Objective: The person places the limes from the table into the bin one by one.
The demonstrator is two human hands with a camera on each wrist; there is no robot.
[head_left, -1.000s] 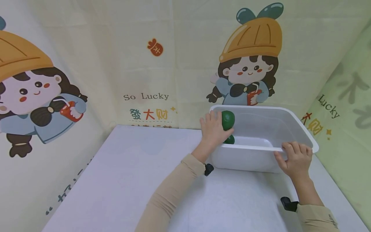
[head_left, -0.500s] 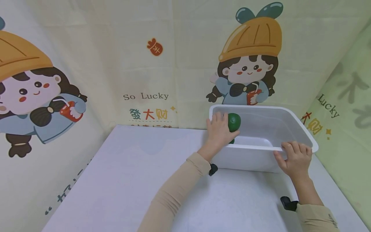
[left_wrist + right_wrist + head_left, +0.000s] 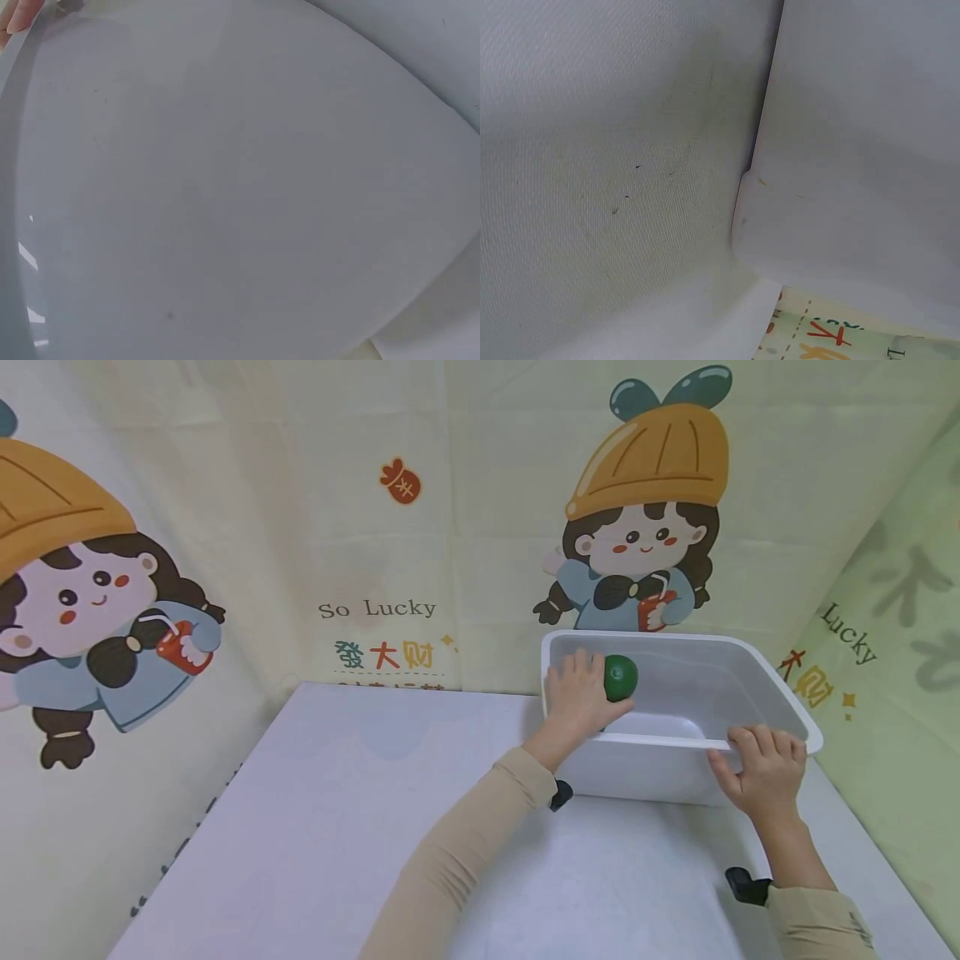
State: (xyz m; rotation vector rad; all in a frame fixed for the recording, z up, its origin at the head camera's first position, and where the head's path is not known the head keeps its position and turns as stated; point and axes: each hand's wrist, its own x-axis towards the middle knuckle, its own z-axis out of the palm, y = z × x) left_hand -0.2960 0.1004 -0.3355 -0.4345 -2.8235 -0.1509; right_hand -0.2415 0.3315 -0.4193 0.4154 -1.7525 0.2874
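Holding a green lime (image 3: 621, 677) over the white plastic tub (image 3: 780, 681), our left hand (image 3: 579, 702) curls round it at the tub's 9 o'clock; right hand (image 3: 763, 770) grips the near rim, steadying. Left wrist: tub floor (image 3: 240, 195). Right wrist: tub wall (image 3: 855, 150), white table (image 3: 592, 150).

So my table (image 3: 337, 827) has a plain white top, kinda matte, pushed into a corner with cartoon cloth hanging on three sides. Only thing sitting right on it is a white plastic tub (image 3: 637, 772), over at the far right near the back edge. The tub is close to the right-hand cloth.
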